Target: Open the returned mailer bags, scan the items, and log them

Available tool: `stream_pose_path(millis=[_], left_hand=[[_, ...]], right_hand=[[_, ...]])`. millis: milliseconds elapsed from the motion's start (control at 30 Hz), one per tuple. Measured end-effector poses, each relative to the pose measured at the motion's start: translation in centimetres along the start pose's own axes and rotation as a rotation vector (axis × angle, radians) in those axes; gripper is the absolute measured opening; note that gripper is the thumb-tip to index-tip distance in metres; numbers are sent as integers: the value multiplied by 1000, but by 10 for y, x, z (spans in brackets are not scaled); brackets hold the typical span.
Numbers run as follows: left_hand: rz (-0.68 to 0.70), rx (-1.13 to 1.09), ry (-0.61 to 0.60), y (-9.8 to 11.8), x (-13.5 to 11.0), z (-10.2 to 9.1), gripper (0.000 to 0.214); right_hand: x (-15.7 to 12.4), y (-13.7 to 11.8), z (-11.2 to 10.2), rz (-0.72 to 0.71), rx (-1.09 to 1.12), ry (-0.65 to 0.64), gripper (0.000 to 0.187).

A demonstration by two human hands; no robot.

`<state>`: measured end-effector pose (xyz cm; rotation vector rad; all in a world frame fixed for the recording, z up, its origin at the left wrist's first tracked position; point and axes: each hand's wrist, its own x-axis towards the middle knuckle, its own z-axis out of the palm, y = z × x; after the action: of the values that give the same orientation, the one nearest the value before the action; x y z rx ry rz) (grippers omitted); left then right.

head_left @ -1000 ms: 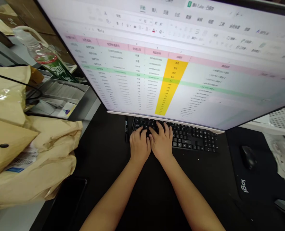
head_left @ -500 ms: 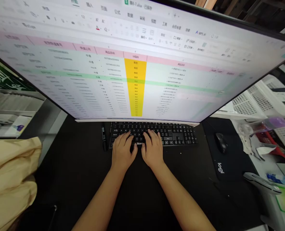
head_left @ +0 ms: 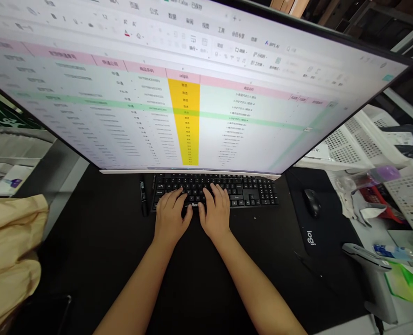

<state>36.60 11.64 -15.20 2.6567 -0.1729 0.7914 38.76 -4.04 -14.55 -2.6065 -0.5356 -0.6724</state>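
A black keyboard (head_left: pixel 251 190) lies on the dark desk, its back edge partly hidden beneath the monitor's lower rim. My left hand (head_left: pixel 171 211) rests over its left part, fingers spread on the keys and holding nothing. Beside it, over the middle keys, is my right hand (head_left: pixel 215 211), also with fingers apart and nothing in them. The two thumbs point toward each other near the front edge. Above the keyboard the large monitor (head_left: pixel 227 135) displays a spreadsheet with a yellow column and one row highlighted green. A black marker pen (head_left: pixel 143 197) lies left of the keyboard.
On the right, a black mouse (head_left: pixel 311 203) sits on a mouse pad (head_left: pixel 327 228). Beyond it are a purple-capped bottle (head_left: pixel 374 177), white perforated baskets (head_left: pixel 349 135) and a grey handheld scanner (head_left: pixel 367 257). Beige cloth (head_left: pixel 11 242) is at the left.
The camera view has shifted, so everything appears slightly further left. Both hands stay on the keyboard, with small changes in finger position.
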Motion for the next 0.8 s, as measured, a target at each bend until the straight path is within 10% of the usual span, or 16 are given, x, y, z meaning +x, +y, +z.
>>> stream_pose_path(millis=[367, 800], left_hand=[[-42, -38, 22, 2, -1, -2, 23], [-493, -44, 261, -7, -6, -23, 27]], right_hand=[[0, 3, 1, -21, 46, -103, 33], [-2, -1, 0, 67, -13, 47, 28]])
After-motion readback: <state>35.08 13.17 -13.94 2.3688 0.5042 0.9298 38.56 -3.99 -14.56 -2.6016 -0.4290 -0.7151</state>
